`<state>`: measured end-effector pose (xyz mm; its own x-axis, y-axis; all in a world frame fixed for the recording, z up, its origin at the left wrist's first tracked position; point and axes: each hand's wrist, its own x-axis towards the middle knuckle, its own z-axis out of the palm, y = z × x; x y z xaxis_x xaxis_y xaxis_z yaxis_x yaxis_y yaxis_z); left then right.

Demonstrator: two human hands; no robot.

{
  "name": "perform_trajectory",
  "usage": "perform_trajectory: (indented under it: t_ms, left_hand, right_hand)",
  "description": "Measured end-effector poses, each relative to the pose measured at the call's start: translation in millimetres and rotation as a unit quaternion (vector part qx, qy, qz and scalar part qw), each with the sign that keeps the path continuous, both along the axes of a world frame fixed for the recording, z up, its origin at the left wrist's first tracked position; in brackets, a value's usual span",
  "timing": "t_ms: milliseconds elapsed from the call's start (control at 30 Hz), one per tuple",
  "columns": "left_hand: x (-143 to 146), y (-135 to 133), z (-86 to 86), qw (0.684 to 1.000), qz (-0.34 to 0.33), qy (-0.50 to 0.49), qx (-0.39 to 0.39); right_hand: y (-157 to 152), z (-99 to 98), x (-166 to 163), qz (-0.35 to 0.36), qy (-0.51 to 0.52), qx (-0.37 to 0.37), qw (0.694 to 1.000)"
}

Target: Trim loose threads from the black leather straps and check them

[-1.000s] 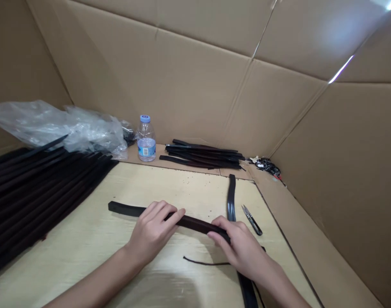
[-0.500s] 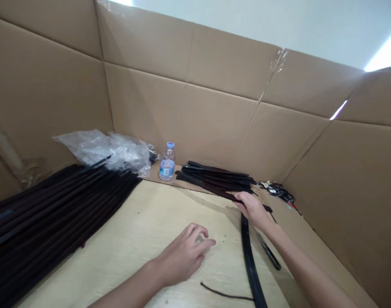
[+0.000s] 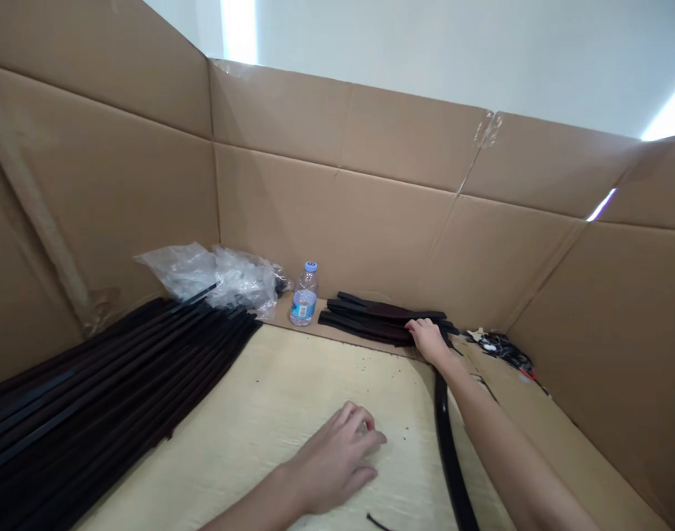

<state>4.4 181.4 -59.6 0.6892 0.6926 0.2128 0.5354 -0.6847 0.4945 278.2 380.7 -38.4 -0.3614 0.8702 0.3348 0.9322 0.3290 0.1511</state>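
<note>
In the head view, our right hand [image 3: 428,341] rests on the right end of the strips [image 3: 364,324], fingers bent; whether they grip one, we cannot tell. The strips lie along the wall [image 3: 337,228], probably to stay bunched. Our left hand [image 3: 342,459], half-curled and holding nothing, is well apart, over the board [image 3: 248,413].

So the tabletop [image 3: 248,435] is pale yellow, with a brown cardboard border [image 3: 569,446] along the far and right sides. Big heap of dark strips [image 3: 121,398] covers the left. A water bottle [image 3: 304,304] and a smaller strip pile [image 3: 364,326] sit on the far border, plus some tangled scraps [image 3: 503,348] far right. One curved black strip [image 3: 448,435] runs down the right, cord end [image 3: 375,521] at the near edge.
</note>
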Motion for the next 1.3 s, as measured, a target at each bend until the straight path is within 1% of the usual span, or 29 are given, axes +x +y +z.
perform_trajectory:
  t_ms: [67, 133, 267, 367, 533, 667, 867, 967, 1133, 1300]
  left_hand:
    - [0.5, -0.2, 0.4, 1.0, 0.003, 0.003, 0.0]
    - [0.8, -0.5, 0.4, 1.0, 0.004, 0.003, -0.002]
    - [1.3, -0.7, -0.3, 1.0, 0.008, 0.0, -0.006]
    - [2.2, -0.2, -0.2, 1.0, 0.012, -0.006, -0.01]
    - [3.3, 0.9, 0.2, 1.0, 0.014, -0.011, -0.013]
    - [3.1, 1.3, -1.6, 1.0, 0.015, -0.013, -0.014]
    - [2.8, 1.0, -1.9, 1.0, 0.019, -0.011, -0.015]
    - [2.9, 1.0, -1.4, 1.0, 0.023, -0.005, -0.014]
    - [3.0, 1.4, -3.3, 1.0, 0.026, 0.004, -0.012]
    - [3.0, 2.0, -4.0, 1.0, 0.027, 0.006, -0.009]
  right_hand:
    - [-3.5, -2.5, 0.3, -0.011, -0.007, 0.01, 1.0]
    - [-10.3, -4.7, -0.8, -0.005, -0.015, 0.018, 1.0]
    - [-24.1, -7.2, -4.9, 0.039, -0.041, 0.019, 0.998]
    - [-27.2, -8.2, -7.4, 0.058, -0.063, 0.012, 0.996]
    - [-20.9, -8.0, -10.8, 0.027, -0.086, 0.015, 0.996]
    - [-19.4, -2.6, -15.4, 0.002, -0.099, 0.03, 0.995]
    - [-21.8, 6.2, -21.3, 0.001, -0.104, 0.064, 0.992]
    - [-20.5, 7.5, -16.1, -0.005, -0.094, 0.085, 0.992]
    - [-13.5, 7.2, 1.2, -0.041, -0.07, 0.115, 0.99]
    - [-7.1, 1.8, 5.2, -0.041, -0.062, 0.109, 0.991]
